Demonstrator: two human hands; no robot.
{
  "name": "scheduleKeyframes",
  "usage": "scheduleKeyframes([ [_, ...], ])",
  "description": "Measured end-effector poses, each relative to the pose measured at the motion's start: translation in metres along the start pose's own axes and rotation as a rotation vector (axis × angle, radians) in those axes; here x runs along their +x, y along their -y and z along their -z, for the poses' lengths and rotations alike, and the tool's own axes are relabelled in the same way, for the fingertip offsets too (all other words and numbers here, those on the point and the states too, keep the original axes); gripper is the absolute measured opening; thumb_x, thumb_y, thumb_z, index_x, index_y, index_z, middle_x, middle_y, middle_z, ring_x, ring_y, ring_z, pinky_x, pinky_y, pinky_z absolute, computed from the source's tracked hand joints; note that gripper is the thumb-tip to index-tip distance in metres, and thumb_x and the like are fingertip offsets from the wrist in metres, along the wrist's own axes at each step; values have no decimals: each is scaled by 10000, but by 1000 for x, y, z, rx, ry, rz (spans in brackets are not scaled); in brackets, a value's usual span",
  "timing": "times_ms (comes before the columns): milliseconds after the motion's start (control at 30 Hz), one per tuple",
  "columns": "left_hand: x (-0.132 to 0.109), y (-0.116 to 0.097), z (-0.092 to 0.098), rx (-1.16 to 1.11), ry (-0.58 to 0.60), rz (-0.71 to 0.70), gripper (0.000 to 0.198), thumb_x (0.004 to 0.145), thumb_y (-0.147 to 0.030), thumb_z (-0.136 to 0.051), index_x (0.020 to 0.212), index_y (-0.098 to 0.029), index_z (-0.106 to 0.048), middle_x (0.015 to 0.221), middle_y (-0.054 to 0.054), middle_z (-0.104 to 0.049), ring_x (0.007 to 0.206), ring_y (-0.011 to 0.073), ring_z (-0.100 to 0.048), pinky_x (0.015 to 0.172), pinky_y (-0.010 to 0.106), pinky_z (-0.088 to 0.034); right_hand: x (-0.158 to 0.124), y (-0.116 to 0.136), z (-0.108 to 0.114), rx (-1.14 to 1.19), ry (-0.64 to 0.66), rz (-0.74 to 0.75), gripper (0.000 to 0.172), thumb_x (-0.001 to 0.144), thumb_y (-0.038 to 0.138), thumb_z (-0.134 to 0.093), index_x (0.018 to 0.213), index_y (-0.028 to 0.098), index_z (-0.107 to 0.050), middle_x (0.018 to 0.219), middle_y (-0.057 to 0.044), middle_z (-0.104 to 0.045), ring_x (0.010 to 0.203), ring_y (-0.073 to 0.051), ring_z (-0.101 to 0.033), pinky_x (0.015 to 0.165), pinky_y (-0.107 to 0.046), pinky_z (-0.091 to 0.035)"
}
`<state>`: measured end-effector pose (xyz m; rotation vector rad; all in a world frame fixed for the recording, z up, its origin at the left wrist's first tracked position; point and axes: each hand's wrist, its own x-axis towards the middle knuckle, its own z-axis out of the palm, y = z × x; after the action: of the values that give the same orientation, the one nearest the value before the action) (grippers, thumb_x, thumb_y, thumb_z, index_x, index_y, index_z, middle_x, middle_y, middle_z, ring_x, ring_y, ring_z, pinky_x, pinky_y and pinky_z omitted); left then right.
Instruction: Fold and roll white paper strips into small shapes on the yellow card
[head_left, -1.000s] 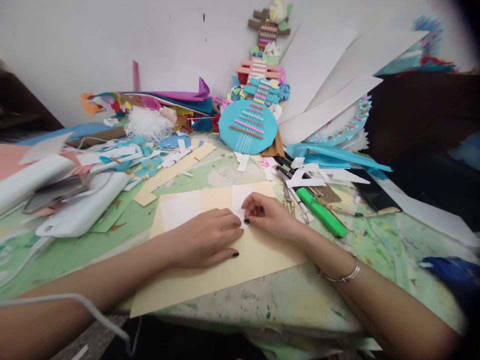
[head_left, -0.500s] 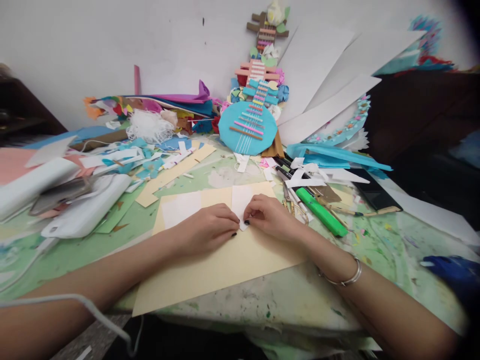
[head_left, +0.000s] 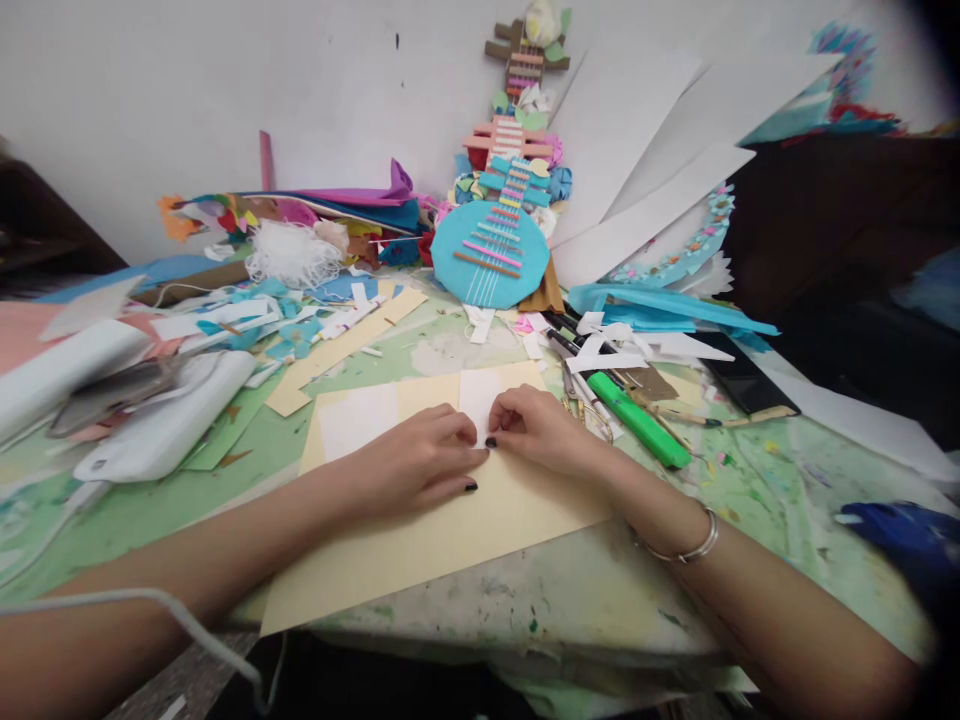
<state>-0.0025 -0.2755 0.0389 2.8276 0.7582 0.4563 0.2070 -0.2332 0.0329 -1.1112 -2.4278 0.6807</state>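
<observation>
A large cream sheet [head_left: 450, 530] lies on the paint-stained green table [head_left: 757, 480]. Two white paper pieces lie on it: one at its far left [head_left: 358, 418], one in the middle [head_left: 480, 392]. My left hand [head_left: 416, 462] rests on the cream sheet with fingers curled, pressing the near edge of the middle white piece. My right hand [head_left: 544, 430] pinches the same piece from the right, fingertips meeting those of the left hand. A silver bangle [head_left: 686, 545] circles my right wrist.
A green marker [head_left: 637, 420], scissors [head_left: 589, 410] and black pens lie right of my hands. A paper guitar craft [head_left: 495, 245] leans on the wall behind. Paper scraps and white foam rolls [head_left: 161, 420] crowd the left; white sheets [head_left: 652, 215] and a dark phone [head_left: 739, 375] sit right.
My left hand's fingers have curled in and moved up to the white piece, closing against my right fingertips. The view shifted slightly.
</observation>
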Motion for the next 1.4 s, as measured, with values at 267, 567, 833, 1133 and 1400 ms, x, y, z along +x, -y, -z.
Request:
scheduleKeyframes([
  [267, -1, -1, 0, 46, 33, -14, 280, 892, -253, -425, 1133, -190, -552, 1035, 113, -539, 956, 215, -488, 843, 379, -411, 1, -14, 5, 32, 22, -46, 24, 707, 160, -625, 719, 161, -604, 673, 1, -601, 606, -97, -513, 562, -218, -352],
  [567, 2, -2, -3, 62, 28, 0, 290, 887, -254, -434, 1143, -204, -562, 1017, 120, -526, 957, 228, -465, 833, 392, -416, -3, -3, 2, -88, -51, 150, 122, 720, 53, -565, 728, 165, -611, 733, -22, -590, 746, -142, -491, 686, -269, -370],
  [833, -2, 1, -3, -138, -88, 54, 277, 869, -195, -456, 1091, -228, -618, 1009, 87, -599, 931, 181, -542, 799, 312, -462, -10, -8, 2, -123, 4, 412, 296, 780, 27, -470, 860, 190, -703, 819, -59, -611, 813, -163, -505, 715, -290, -405],
  [1133, 8, 17, -11, -308, -180, 332, 108, 777, -210, -577, 858, -195, -646, 941, 46, -602, 909, 164, -559, 811, 302, -452, -15, -3, 13, -140, 113, 386, 293, 789, 60, -490, 927, 205, -705, 922, -71, -602, 844, -158, -529, 724, -277, -420],
  [1400, 17, 15, -9, -396, -102, 453, 57, 747, -158, -543, 758, -179, -594, 899, 35, -564, 885, 167, -522, 814, 323, -429, -14, -1, 16, -172, 149, 393, 331, 765, 33, -479, 936, 203, -706, 920, -75, -600, 847, -159, -523, 719, -272, -411],
])
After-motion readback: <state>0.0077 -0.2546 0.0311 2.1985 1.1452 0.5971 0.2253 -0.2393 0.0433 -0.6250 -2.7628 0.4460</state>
